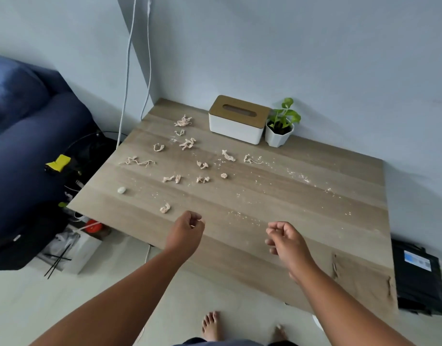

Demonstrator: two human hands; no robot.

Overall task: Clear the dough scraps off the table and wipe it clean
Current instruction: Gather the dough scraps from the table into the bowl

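I see a big wood table [302, 203]. A blue sofa [27, 136] is on the left. At the far side sits a white box [236, 127] with a small plant [281, 126] just right of it. Dough scraps [187, 143] lie all over the left and middle of the table, with white crumbs [300, 176] to the right. My left hand [186, 232] and right hand [286, 239] are over the near edge, fingers loosely curled, holding nothing.

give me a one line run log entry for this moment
left hand: empty, loosely curled | right hand: empty, loosely curled | dough scraps: scattered on table | wiping: not started
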